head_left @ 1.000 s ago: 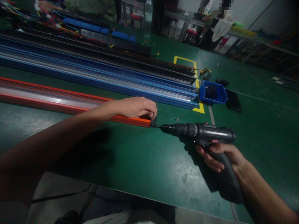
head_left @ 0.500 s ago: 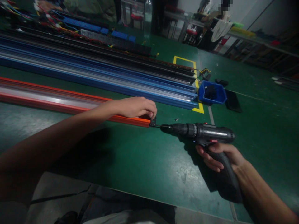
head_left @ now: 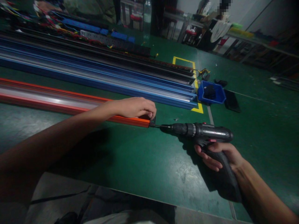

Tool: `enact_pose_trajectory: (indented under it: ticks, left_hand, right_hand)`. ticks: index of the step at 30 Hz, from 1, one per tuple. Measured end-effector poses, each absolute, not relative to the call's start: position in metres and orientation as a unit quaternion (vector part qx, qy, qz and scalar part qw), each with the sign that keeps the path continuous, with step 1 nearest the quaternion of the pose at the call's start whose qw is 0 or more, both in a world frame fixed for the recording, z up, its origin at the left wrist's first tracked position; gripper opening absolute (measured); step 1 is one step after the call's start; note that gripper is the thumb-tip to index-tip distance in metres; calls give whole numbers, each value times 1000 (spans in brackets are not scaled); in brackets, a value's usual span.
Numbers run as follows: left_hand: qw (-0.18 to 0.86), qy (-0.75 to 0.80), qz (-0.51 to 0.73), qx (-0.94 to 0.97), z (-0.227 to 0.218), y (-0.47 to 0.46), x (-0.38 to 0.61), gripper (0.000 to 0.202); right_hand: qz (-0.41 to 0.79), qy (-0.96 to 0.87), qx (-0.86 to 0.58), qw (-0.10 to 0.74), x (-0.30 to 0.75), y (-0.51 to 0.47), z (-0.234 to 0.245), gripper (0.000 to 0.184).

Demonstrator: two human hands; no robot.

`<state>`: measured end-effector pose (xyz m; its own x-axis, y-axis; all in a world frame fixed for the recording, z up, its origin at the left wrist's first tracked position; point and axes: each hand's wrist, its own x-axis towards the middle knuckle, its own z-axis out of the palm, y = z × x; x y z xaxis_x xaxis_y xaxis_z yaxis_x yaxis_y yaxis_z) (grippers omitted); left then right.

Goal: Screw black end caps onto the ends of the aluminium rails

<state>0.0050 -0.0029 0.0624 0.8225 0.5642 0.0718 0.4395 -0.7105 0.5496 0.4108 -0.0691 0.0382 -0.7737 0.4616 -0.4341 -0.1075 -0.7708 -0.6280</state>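
My right hand [head_left: 216, 157] is wrapped round the grip of a black cordless drill [head_left: 201, 130], which points left across the green tabletop. The drill's long thin bit [head_left: 164, 126] reaches the black end cap [head_left: 152, 122] at the right end of an orange metal profile [head_left: 130, 120]. Over that end lies my left hand [head_left: 137, 107], its fingers curled down and closed on the profile's end by the cap. The fingertips are partly hidden. A tiny screw-like metal piece [head_left: 176, 119] rests on the table above the drill's chuck.
Blue profiles [head_left: 140, 85] and black profiles [head_left: 116, 59] lie lengthwise behind the orange one. A blue bin [head_left: 218, 97] with dark parts stands at their right end, beside a dark flat object [head_left: 232, 101]. Wiring and blue modules [head_left: 81, 25] fill the back left, near a clear bottle [head_left: 147, 15].
Almost nothing differs. The drill and my right hand appear shifted very slightly left, while the bit stays at the end cap and my left hand keeps its place.
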Motion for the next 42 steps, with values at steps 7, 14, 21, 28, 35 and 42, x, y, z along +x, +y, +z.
enact_pose_trajectory:
  ticks: [7,14,21,28,35,42]
  left_hand:
    - [264,270,126,917,63,-3,6,20]
    - [262,270,129,917,63,-4,6,20]
    - [264,274,128,916,62,-4,5,20]
    - [261,278,119,917,63,-4,5,19]
    - [272,277,122,913,64,-4,6,20]
    - [268,273,126,915,64,-4,6,19]
  right_hand:
    - [891,-296,-303,163,413,-70,37,27]
    - [889,-296,-307,167,413,-70,37,27]
    - [887,-293,-315,166,412,-70,38,27]
    - [891,-291,-307,167,412,-71,37,28]
    - [889,-293,-309,168,413,-71,38,27]
    - [890,-291,-306,172,412,-71,38,26]
